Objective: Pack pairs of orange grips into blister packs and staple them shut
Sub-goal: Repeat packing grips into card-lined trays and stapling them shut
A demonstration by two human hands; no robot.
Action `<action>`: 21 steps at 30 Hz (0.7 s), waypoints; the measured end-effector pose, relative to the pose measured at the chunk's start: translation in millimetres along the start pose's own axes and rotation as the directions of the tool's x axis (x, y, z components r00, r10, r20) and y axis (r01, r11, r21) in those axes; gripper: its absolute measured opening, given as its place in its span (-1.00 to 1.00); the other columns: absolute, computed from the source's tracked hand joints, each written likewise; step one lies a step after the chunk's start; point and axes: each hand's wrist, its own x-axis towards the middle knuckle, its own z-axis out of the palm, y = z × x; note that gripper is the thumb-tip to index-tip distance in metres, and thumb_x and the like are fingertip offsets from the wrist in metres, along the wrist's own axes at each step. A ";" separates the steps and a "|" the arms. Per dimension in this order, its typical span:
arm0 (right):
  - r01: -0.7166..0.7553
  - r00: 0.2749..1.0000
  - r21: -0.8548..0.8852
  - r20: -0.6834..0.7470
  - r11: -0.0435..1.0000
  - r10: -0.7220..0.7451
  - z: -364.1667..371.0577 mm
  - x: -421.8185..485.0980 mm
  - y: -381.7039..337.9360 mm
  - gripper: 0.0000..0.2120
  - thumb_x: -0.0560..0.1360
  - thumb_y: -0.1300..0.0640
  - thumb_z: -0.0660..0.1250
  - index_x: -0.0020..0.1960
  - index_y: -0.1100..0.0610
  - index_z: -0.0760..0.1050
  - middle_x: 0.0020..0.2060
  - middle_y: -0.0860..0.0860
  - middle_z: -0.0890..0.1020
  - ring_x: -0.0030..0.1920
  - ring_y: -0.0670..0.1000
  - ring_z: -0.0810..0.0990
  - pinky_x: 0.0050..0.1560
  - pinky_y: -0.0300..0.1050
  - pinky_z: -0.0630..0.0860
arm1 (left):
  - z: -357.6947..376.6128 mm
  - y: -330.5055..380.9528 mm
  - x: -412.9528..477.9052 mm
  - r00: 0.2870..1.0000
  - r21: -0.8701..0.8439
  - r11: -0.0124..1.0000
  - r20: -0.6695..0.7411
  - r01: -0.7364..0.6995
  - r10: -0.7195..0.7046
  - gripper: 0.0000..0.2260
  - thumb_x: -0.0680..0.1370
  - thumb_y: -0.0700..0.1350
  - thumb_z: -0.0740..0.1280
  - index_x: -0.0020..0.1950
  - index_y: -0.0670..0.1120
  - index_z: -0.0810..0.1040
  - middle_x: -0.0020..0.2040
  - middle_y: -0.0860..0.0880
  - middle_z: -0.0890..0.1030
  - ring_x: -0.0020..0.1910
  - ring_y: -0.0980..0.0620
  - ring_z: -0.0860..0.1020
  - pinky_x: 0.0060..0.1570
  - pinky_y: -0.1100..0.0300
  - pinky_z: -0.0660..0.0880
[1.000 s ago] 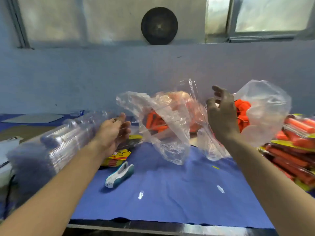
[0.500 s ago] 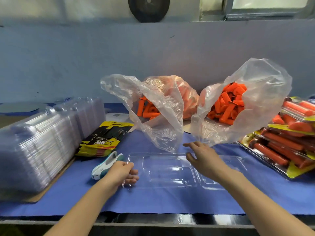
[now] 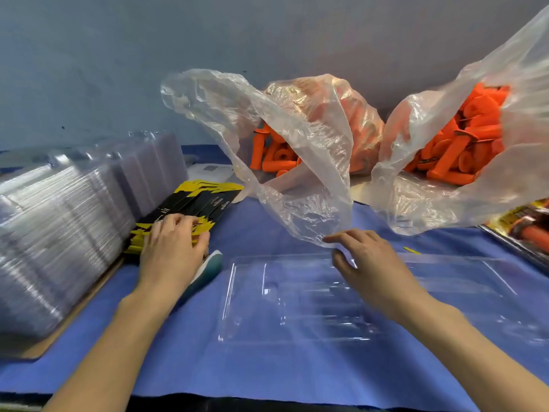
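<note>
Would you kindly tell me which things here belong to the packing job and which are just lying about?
Job: blister pack, orange grips, cards, stapler, pack stack, finished packs.
Lying about: white paper, yellow scrap, cardboard.

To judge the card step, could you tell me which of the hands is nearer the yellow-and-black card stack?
Left. The left hand rests on the card stack; the right hand is off to its right, above the clear blister pack.
</note>
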 end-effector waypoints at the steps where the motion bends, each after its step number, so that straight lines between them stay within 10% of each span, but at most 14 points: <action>1: 0.021 1.000 0.002 -0.007 1.000 -0.021 1.1 -0.3 -3.7 -0.72 0.60 0.10 0.26 0.28 -0.03 0.55 0.17 -0.07 0.61 0.25 0.10 0.49 0.26 -0.01 0.37 | 5.9 -4.1 3.7 1.000 0.021 1.000 0.019 0.010 -0.010 -0.66 0.59 0.02 0.30 0.32 -0.09 0.53 0.31 -0.15 0.51 0.28 -0.21 0.43 0.27 -0.04 0.34; 8: 0.078 0.995 0.042 -0.068 0.996 -0.075 3.7 19.6 -27.3 -0.74 0.59 0.11 0.28 0.25 0.00 0.58 0.15 -0.05 0.62 0.22 0.12 0.52 0.25 0.03 0.41 | 24.8 -4.6 10.9 0.994 0.129 0.991 -0.102 0.040 -0.027 -0.80 0.64 -0.04 0.20 -0.01 -0.06 0.60 -0.04 -0.14 0.66 -0.10 -0.25 0.59 -0.31 0.09 0.31; 21: 0.066 0.991 0.095 -0.125 0.993 -0.054 5.3 19.7 -15.2 -0.75 0.59 0.13 0.27 0.23 -0.02 0.58 0.14 -0.10 0.60 0.22 0.06 0.48 0.24 0.00 0.39 | 23.7 -14.6 20.7 0.964 -0.178 0.972 -0.189 0.154 -0.188 -0.86 0.60 -0.02 0.34 0.02 -0.08 0.59 -0.02 -0.13 0.65 -0.03 -0.23 0.55 -0.20 0.06 0.32</action>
